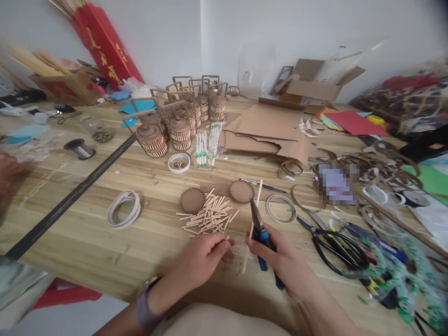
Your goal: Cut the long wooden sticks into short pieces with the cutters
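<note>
Here, a stick and eleven-o'clock-tilted pliers are clasped by the right grip; the left grip is curled, contents unclear.

Premises consistent with a small craft workshop; a wooden worktable spans the frame; similar handled, lidded baskets stand grouped at upper centre; cut sticks lie heaped at centre, with pliers just right of them; a wire spool is noted at left; scissors and curled brown strips crowd the right side.
</note>
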A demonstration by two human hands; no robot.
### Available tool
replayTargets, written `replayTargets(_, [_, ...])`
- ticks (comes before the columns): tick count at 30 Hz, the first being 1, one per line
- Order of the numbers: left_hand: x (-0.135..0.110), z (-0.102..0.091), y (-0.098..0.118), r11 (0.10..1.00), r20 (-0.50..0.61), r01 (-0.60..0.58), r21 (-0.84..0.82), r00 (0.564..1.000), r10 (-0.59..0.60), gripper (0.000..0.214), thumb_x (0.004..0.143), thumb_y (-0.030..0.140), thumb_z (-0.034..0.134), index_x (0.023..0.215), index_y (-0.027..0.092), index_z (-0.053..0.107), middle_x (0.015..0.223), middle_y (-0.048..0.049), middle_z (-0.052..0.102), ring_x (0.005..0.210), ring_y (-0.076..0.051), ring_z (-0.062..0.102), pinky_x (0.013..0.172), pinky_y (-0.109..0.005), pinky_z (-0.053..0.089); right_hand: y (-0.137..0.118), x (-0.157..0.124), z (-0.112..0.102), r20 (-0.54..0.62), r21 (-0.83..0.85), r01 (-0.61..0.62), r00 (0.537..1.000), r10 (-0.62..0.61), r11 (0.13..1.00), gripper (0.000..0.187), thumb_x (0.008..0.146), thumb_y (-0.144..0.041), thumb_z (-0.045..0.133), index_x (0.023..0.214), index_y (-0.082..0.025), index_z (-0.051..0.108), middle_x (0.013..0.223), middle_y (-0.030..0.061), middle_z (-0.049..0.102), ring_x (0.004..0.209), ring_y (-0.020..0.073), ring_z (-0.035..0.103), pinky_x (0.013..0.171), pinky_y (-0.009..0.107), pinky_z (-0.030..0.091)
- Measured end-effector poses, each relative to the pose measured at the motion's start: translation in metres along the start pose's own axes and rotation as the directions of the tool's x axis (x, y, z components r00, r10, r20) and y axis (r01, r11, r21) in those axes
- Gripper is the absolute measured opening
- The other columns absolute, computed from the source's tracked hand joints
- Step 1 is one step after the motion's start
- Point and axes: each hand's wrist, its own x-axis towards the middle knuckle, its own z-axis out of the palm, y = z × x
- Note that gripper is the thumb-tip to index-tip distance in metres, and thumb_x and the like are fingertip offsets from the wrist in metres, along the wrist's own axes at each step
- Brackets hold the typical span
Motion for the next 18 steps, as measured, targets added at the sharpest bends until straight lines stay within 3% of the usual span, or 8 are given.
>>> replayTargets(3, [0.006, 0.018, 0.001, 0.924, 0.140, 0.098, -0.371, 0.989, -0.049, 0.044, 0.090, 0.056, 0.047, 0.085, 0.015, 0.063, 0.085, -0.0097, 0.074, 0.079, -0.021, 0.067, 0.072, -0.031, 0.047, -0.006, 0.003, 0.009, 0.062, 0.130, 0.011, 0.998, -0.019, 0.991, 0.026, 0.082, -0.045, 0.061, 0.090, -0.022, 0.052, 0.065, -0.0061, 0.049, 0.053, 0.0123, 0.047, 0.050, 0.024, 0.040])
replayTargets(5, [0.010, 0.027, 0.000, 0.854, 0.167, 0.155, -0.497, 0.983, -0.081, 0.050, 0.084, 0.063, 0.052, 0.086, 0.014, 0.063, 0.082, -0.0102, 0.073, 0.075, -0.021, 0.067, 0.069, -0.031, 0.047, -0.007, 0.005, 0.012, 0.034, 0.085, 0.052, 0.998, -0.055, 0.995, 0.025, 0.082, -0.043, 0.060, 0.088, -0.022, 0.051, 0.063, -0.0064, 0.048, 0.052, 0.0125, 0.046, 0.050, 0.025, 0.040])
replayTargets(9, [0.014, 0.032, -0.002, 0.787, 0.168, 0.172, -0.592, 0.982, -0.089, 0.052, 0.077, 0.067, 0.060, 0.082, 0.014, 0.062, 0.071, -0.0069, 0.070, 0.068, -0.018, 0.065, 0.068, -0.031, 0.046, -0.004, 0.008, 0.012, -0.061, -0.127, 0.137, 0.988, -0.145, 0.982, 0.021, 0.082, -0.041, 0.058, 0.083, -0.021, 0.052, 0.069, -0.0015, 0.055, 0.064, 0.0161, 0.052, 0.058, 0.028, 0.042])
replayTargets(13, [0.016, 0.030, -0.001, 0.718, 0.069, 0.128, -0.684, 0.991, -0.111, 0.048, 0.076, 0.064, 0.065, 0.081, 0.017, 0.059, 0.067, -0.0011, 0.065, 0.064, -0.016, 0.061, 0.069, -0.031, 0.047, 0.001, 0.008, 0.012, -0.110, -0.196, 0.162, 0.977, -0.185, 0.967, 0.031, 0.080, -0.044, 0.061, 0.098, -0.020, 0.057, 0.085, 0.0047, 0.064, 0.071, 0.0199, 0.058, 0.066, 0.034, 0.048])
replayTargets(15, [0.017, 0.029, -0.001, 0.667, 0.005, 0.103, -0.738, 0.989, -0.147, 0.045, 0.074, 0.061, 0.068, 0.079, 0.017, 0.057, 0.067, 0.0009, 0.062, 0.064, -0.014, 0.060, 0.069, -0.030, 0.047, 0.003, 0.006, 0.014, -0.149, -0.275, 0.200, 0.958, -0.247, 0.941, 0.038, 0.076, -0.045, 0.067, 0.103, -0.019, 0.058, 0.091, 0.0066, 0.065, 0.076, 0.0226, 0.059, 0.070, 0.037, 0.049])
replayTargets(18, [0.019, 0.030, 0.002, 0.600, -0.012, 0.098, -0.794, 0.984, -0.176, 0.045, 0.071, 0.059, 0.072, 0.079, 0.017, 0.056, 0.071, -0.0006, 0.063, 0.070, -0.016, 0.061, 0.065, -0.027, 0.044, 0.008, 0.003, 0.017, -0.116, -0.375, 0.312, 0.919, -0.378, 0.873, 0.039, 0.073, -0.039, 0.074, 0.104, -0.020, 0.060, 0.096, 0.0080, 0.062, 0.089, 0.0264, 0.060, 0.079, 0.040, 0.050])
